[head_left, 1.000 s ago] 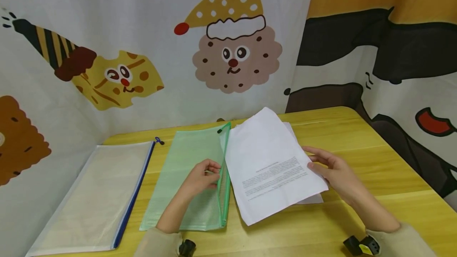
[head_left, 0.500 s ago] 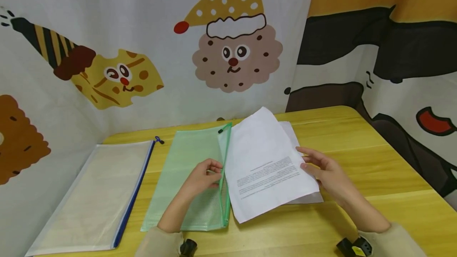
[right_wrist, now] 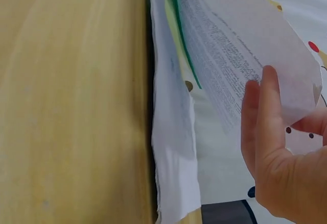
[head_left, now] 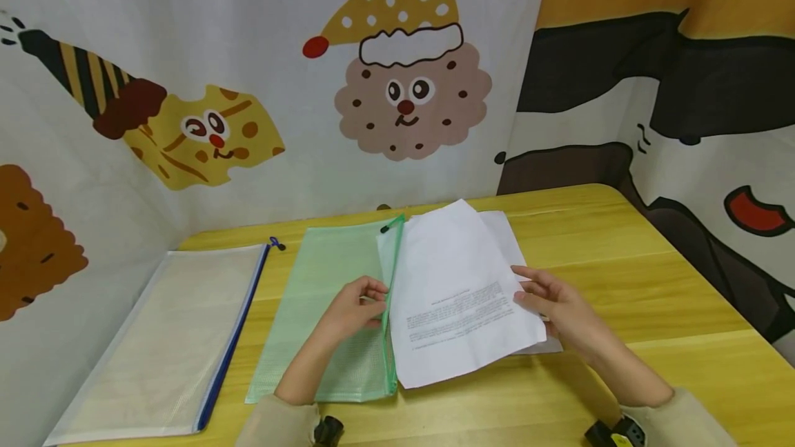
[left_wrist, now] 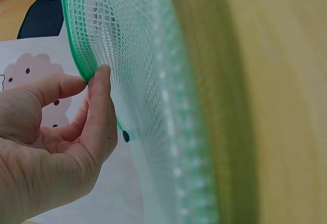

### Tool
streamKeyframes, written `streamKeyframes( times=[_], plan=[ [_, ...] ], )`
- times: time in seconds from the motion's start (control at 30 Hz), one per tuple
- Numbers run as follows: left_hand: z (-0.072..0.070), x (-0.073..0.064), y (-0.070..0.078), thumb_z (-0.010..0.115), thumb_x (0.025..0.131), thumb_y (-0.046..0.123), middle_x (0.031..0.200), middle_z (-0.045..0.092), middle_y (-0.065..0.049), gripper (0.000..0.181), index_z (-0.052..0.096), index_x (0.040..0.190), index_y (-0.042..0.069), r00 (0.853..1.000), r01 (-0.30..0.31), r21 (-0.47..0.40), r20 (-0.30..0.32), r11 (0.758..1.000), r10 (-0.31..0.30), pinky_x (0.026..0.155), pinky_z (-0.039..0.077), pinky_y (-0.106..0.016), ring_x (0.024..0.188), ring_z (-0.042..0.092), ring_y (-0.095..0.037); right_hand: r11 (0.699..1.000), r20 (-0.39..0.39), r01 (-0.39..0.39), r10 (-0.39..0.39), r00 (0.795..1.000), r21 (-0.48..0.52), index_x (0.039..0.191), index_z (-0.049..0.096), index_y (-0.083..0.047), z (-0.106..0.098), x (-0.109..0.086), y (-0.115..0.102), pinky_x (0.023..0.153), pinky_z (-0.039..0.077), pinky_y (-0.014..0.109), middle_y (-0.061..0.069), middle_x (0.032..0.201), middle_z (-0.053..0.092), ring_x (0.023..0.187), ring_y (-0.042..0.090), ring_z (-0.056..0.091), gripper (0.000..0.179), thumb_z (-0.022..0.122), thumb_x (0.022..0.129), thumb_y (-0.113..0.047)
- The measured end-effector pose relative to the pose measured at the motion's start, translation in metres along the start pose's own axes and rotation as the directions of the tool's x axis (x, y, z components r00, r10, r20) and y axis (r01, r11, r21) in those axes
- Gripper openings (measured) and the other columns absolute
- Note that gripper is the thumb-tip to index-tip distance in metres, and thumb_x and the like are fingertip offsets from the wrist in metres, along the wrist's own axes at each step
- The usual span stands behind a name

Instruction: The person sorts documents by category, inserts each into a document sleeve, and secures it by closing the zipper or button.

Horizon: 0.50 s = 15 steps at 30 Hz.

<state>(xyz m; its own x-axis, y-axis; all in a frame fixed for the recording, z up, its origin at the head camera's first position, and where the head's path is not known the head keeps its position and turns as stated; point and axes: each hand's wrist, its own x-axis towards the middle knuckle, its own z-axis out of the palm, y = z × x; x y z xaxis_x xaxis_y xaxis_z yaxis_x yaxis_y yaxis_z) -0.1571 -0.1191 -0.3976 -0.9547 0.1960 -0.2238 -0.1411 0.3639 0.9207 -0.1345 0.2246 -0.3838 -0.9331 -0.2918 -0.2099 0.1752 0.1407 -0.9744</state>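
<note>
A green mesh zip pouch (head_left: 323, 254) lies in the middle of the table, its mouth facing right. My left hand (head_left: 352, 310) pinches the upper green zip edge (left_wrist: 75, 55) between thumb and fingers and lifts it, as the left wrist view shows. My right hand (head_left: 562, 305) holds a printed sheet of paper (head_left: 450, 261) by its right edge, thumb on one face and fingers on the other. The sheet tilts up, and its left edge is right at the pouch's mouth. More paper (right_wrist: 176, 152) lies on the table beneath the held sheet.
To the left lies a whitish zip pouch (head_left: 161, 336) with a blue zip edge. The green pouch's dark zip pull (head_left: 384, 229) is at its far end. A cartoon-printed curtain (head_left: 298, 178) hangs behind the wooden table (head_left: 646, 281).
My right hand has moved left with the sheet, bringing its left edge up to the pouch's mouth. The sheet's far corner has dropped a little. My left hand has hardly moved.
</note>
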Motion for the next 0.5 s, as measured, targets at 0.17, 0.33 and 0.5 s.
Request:
streamKeyframes(
  times=[0.17, 0.33, 0.5],
  plan=[
    [-0.0001, -0.0005, 0.0, 0.057, 0.094, 0.001, 0.103, 0.058, -0.013, 0.023, 0.058, 0.116, -0.003, 1.0, -0.002, 0.001, -0.002, 1.0, 0.002, 0.072, 0.061, -0.036, 0.084, 0.058, -0.018, 0.998, 0.133, -0.048, 0.041, 0.99, 0.046, 0.156, 0.009, 0.007, -0.0019, 0.0015, 0.0049, 0.077, 0.062, 0.037, -0.002, 0.118, 0.066, 0.096, 0.015, 0.071, 0.074, 0.054, 0.103, -0.018],
    [0.0002, -0.0002, -0.0007, 0.056, 0.094, 0.001, 0.103, 0.058, -0.014, 0.023, 0.058, 0.116, -0.003, 1.0, -0.002, 0.008, -0.002, 1.0, 0.002, 0.072, 0.061, -0.035, 0.084, 0.058, -0.018, 0.995, 0.239, -0.074, 0.055, 0.969, 0.071, 0.157, 0.003, 0.006, -0.0043, 0.002, 0.0089, 0.079, 0.062, 0.035, -0.002, 0.117, 0.069, 0.097, 0.016, 0.072, 0.076, 0.052, 0.103, -0.016],
    [0.0014, 0.0009, -0.0018, 0.057, 0.093, 0.0, 0.103, 0.058, -0.013, 0.023, 0.059, 0.116, -0.003, 1.0, 0.01, 0.004, -0.006, 1.0, -0.01, 0.072, 0.06, -0.035, 0.084, 0.058, -0.018, 0.991, 0.261, -0.071, 0.039, 0.965, 0.116, 0.157, -0.001, 0.005, -0.0043, 0.0015, 0.0094, 0.08, 0.062, 0.034, -0.005, 0.117, 0.068, 0.099, 0.014, 0.071, 0.076, 0.05, 0.104, -0.013]
  ],
)
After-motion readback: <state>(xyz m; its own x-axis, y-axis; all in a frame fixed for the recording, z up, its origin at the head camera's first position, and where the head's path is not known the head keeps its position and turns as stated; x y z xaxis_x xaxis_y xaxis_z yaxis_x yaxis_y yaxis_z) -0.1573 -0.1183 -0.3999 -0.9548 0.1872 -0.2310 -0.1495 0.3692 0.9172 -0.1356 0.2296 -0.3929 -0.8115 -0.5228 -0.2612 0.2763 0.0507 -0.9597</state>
